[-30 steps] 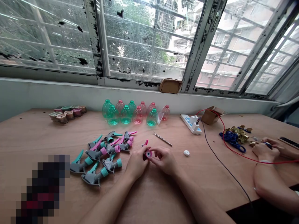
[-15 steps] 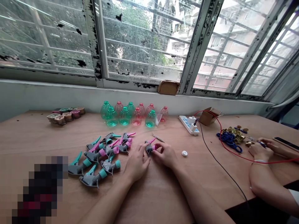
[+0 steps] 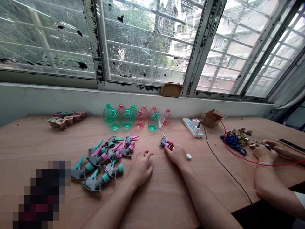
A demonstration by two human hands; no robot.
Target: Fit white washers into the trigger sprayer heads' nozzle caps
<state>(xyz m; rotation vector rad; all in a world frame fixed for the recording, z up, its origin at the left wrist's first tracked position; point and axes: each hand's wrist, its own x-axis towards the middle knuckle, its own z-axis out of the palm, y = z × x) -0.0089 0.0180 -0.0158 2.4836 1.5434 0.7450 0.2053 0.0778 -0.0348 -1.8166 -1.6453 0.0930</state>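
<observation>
My right hand [image 3: 176,154] has its fingers round the pink collar of a grey spray bottle trigger head [image 3: 164,142], low over the table. Part of the collar is hidden by my fingers. The tweezers' tip [image 3: 164,135] shows just behind that trigger head. Resting on the wood with fingers apart, my left hand [image 3: 141,167] holds nothing. To its left lies a loose pile of grey trigger heads [image 3: 102,156] with teal or pink collars and levers. A small white round piece [image 3: 189,156] lies beside my right wrist.
Several green and pink clear bottles [image 3: 127,120] stand along the wall. A power strip [image 3: 192,128] with cables and a cardboard box [image 3: 212,119] sit right of them. At far right, another person's hands [image 3: 265,152] work near blue and gold parts [image 3: 234,140]. Small containers [image 3: 68,118] sit back left.
My right hand has moved right, carrying the pink-collared trigger head with it to where the tweezers lie. My left hand has let go of the trigger head and stays near its former place.
</observation>
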